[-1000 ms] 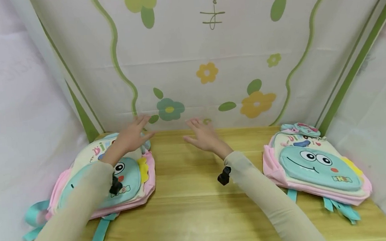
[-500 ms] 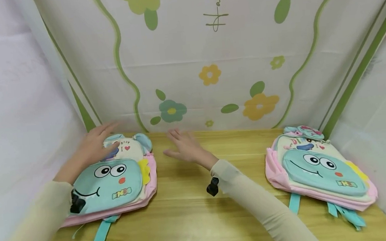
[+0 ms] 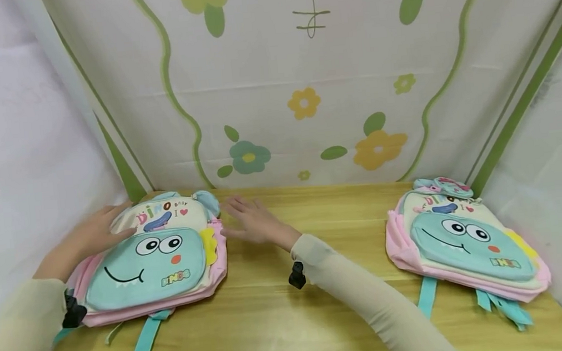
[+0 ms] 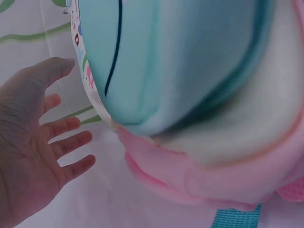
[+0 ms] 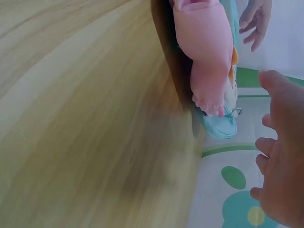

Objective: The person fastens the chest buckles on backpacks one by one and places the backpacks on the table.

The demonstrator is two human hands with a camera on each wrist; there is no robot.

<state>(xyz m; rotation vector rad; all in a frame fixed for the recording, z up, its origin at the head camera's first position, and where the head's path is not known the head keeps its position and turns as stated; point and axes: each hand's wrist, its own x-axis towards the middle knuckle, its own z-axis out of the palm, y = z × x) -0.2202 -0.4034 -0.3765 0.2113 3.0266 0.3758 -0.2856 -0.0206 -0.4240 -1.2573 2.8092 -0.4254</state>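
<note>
A small backpack (image 3: pixel 145 265) in pink, cream and mint, with a cartoon dino face, lies face up at the left of the table. My left hand (image 3: pixel 92 234) hovers along its left side, fingers spread; the left wrist view shows a gap between that hand (image 4: pixel 42 133) and the bag (image 4: pixel 190 171). On the other side, my right hand (image 3: pixel 255 222) is near the bag's upper right edge with fingers extended. In the right wrist view this hand (image 5: pixel 285 147) stands apart from the pink side (image 5: pixel 204 57) of the bag. Neither hand holds anything.
A matching backpack (image 3: pixel 467 243) lies at the right of the wooden table (image 3: pixel 293 319), its teal straps (image 3: pixel 508 309) trailing toward the front. White flower-printed cloth (image 3: pixel 263 88) forms a wall behind, with more white cloth at both sides. A teal strap (image 3: pixel 145 343) extends from the left bag.
My left hand has moved left and down, from over the left backpack to its outer side. My right hand has moved left toward the same bag. Both backpacks stay in place.
</note>
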